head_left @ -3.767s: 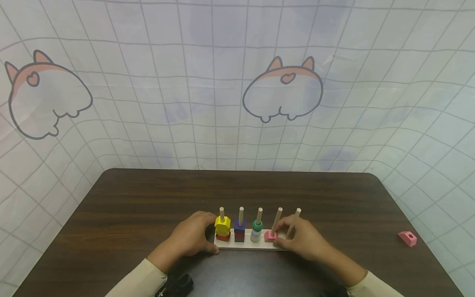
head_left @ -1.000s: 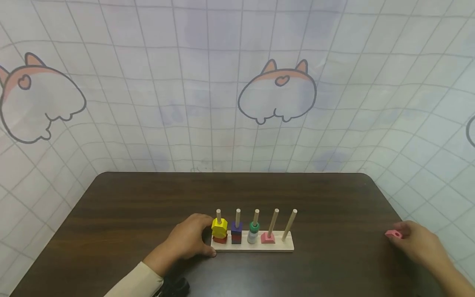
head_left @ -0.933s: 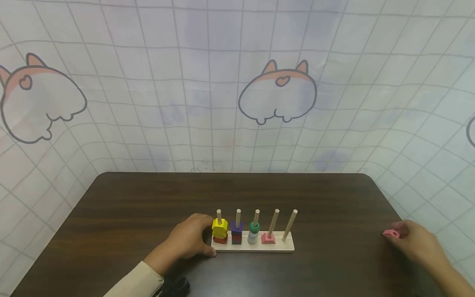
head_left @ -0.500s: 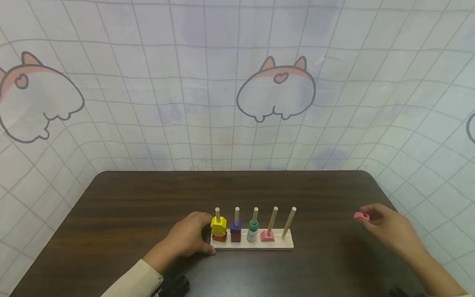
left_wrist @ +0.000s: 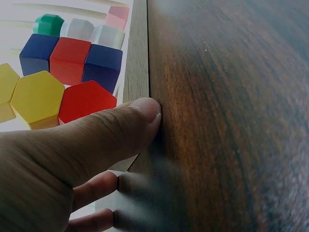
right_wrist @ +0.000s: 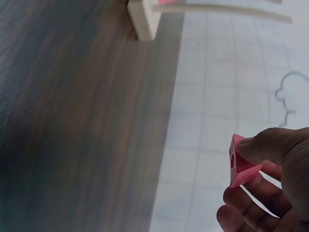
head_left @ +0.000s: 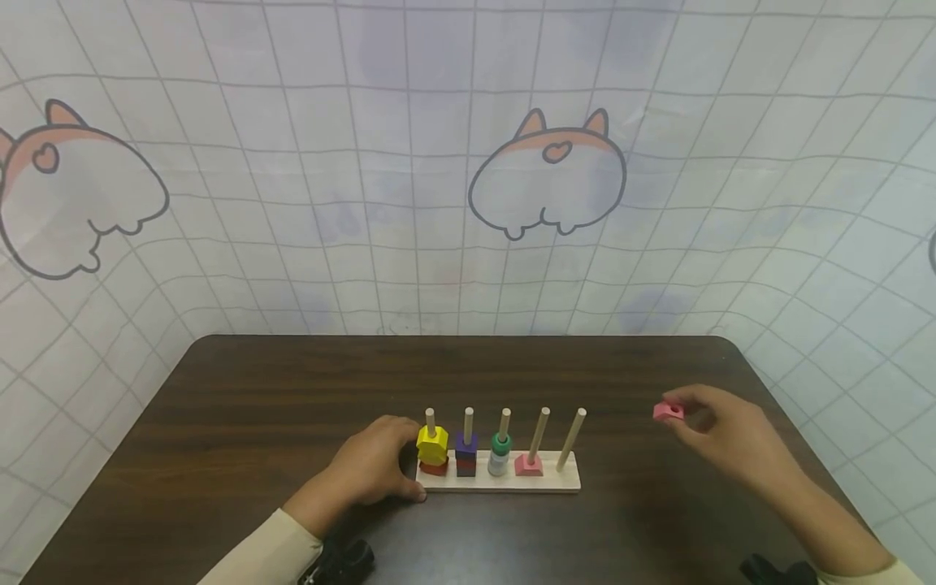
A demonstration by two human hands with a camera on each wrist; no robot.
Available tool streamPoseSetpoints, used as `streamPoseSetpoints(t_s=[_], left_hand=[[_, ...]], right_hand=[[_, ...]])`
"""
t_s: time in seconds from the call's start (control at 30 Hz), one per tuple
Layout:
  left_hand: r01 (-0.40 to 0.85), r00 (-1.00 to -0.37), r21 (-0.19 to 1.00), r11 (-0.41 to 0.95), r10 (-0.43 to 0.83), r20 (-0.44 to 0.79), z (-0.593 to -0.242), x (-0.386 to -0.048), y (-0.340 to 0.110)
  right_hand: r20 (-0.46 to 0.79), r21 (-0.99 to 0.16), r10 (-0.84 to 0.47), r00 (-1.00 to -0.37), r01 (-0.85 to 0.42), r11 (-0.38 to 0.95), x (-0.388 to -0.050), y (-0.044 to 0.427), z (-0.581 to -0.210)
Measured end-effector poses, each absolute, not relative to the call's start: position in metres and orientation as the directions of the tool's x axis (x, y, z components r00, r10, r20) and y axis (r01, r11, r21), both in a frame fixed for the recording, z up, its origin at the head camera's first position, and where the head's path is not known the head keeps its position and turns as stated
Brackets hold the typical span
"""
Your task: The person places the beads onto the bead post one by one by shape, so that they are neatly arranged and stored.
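A pale wooden peg board [head_left: 504, 484] with several upright pegs sits on the table. My left hand [head_left: 371, 461] grips its left end; in the left wrist view the thumb [left_wrist: 111, 130] presses the board's long edge. Yellow hexagonal blocks [head_left: 433, 446] over red fill the leftmost peg. Beside them stand blue and red blocks [left_wrist: 70, 60], then a green piece [head_left: 500, 444] over white ones. A pink block [head_left: 529, 465] sits low on the fourth peg; the rightmost peg [head_left: 572, 439] is bare. To the right, my right hand [head_left: 738, 443] pinches another pink block [right_wrist: 241, 166] with a hole, held above the table.
The dark wood-grain table [head_left: 292, 382] extends around the board. Behind it hangs a white grid-patterned cloth [head_left: 351, 260] with cartoon animal drawings. Black wrist devices [head_left: 340, 562] show near the bottom edge.
My right hand left the board, took hold of the pink block at the table's right side, lifted it and carried it leftward toward the board. The left hand stays at the board's left end.
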State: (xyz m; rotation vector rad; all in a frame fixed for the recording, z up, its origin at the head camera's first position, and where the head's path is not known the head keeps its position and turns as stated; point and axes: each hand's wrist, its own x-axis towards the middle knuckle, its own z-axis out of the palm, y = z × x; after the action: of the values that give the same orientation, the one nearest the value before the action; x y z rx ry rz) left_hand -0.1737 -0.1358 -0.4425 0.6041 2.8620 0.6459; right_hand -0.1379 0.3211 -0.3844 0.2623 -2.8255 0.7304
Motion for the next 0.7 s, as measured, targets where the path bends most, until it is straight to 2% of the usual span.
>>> streamPoseSetpoints(t_s=[0.2,0.7], left_hand=[[0.347,-0.909,0.437,0.83,0.412,-0.062,-0.442,-0.174,-0.137],[0.355,-0.906,0.428,0.831,0.418,-0.061,-0.44,-0.173,-0.136]], right_hand=[[0.294,-0.434,-0.182,-0.939,-0.3,0.849,-0.139,0.302,-0.374],[0.472,-0.396,-0.322,-0.821,-0.524,0.754,-0.134,0.265,-0.353]])
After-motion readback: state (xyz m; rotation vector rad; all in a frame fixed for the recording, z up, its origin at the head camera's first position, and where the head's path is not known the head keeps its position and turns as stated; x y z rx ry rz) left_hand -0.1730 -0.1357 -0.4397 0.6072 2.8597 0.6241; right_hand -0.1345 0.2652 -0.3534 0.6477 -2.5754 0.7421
